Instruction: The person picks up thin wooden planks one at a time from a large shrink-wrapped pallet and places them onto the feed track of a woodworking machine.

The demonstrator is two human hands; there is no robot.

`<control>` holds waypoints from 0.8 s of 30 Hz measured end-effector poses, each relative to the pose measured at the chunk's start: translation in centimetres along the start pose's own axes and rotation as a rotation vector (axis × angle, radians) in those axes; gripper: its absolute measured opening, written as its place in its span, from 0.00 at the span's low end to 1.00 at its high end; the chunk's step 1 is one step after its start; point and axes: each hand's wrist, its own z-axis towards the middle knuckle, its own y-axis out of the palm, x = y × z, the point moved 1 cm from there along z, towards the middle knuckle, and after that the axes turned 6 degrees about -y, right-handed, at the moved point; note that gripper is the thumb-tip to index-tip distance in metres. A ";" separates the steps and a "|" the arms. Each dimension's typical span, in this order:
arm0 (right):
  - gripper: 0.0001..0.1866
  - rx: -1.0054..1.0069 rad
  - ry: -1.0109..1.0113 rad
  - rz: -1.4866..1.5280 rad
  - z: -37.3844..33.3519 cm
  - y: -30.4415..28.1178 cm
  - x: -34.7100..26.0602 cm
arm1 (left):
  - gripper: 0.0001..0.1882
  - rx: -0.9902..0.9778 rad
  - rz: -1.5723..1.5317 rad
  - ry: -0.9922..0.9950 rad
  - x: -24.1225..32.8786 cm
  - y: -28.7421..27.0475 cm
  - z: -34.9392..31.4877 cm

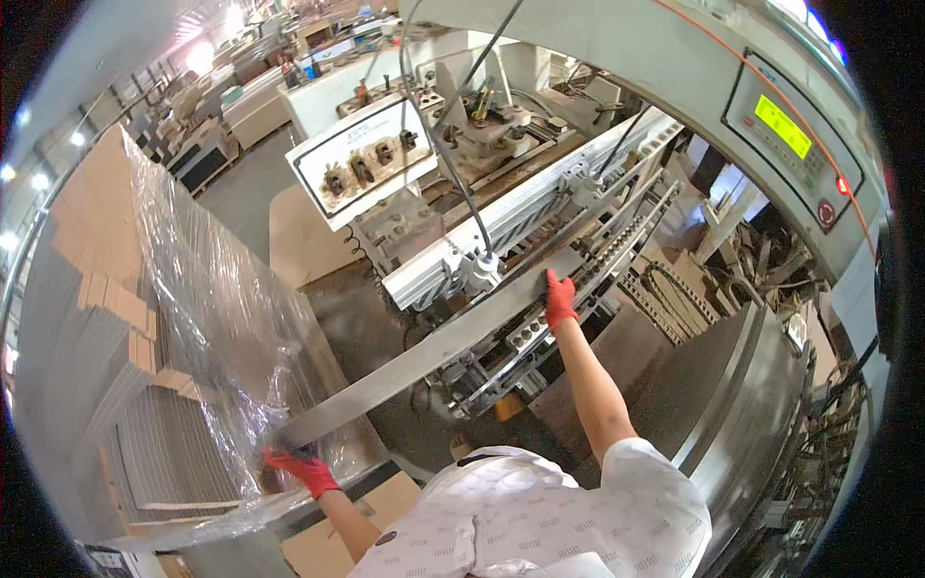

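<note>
A long, narrow grey board (414,361) stretches slantwise in front of me, from the wrapped stack at the left to the machine in the middle. My left hand (303,469), in a red glove, grips the board's near left end; its fingers are partly hidden there. Farther along, my right hand (561,301), also red-gloved, is closed on the board's edge close to its far end. That far end lies over the machine's perforated rail (631,231), next to a white clamp bar (434,262).
Plastic-wrapped stacked panels (207,337) rise at the left. A control panel (795,135) with a lit yellow-green display and red button hangs at upper right. A white switch box (363,162) and dangling cables stand ahead. Dark metal surfaces (742,414) lie at my right.
</note>
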 end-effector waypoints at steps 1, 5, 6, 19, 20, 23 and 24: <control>0.25 -0.037 -0.028 0.018 0.3 1.4 0.3 | 0.29 -0.120 0.078 0.037 -2.5 -0.6 0.9; 0.35 0.011 -0.160 -0.228 1.2 6.4 1.5 | 0.29 -0.180 -0.027 -0.366 -7.7 -1.5 2.2; 0.34 0.030 -0.132 -0.356 1.4 7.3 1.9 | 0.29 -0.195 0.034 -0.316 -7.8 -1.0 2.0; 0.28 -0.323 -0.190 -0.456 6.0 6.5 5.7 | 0.30 -0.202 0.006 -0.379 -6.8 4.5 -1.1; 0.28 -0.374 -0.261 -0.393 6.3 6.1 5.8 | 0.30 -0.137 0.072 -0.409 -6.5 4.8 -1.3; 0.27 -0.388 -0.310 -0.469 6.4 5.2 5.9 | 0.28 -0.125 -0.082 -0.517 -4.7 6.2 -2.2; 0.27 -0.366 -0.447 -0.573 6.2 4.8 5.7 | 0.28 -0.082 -0.056 -0.503 -4.1 6.6 -2.4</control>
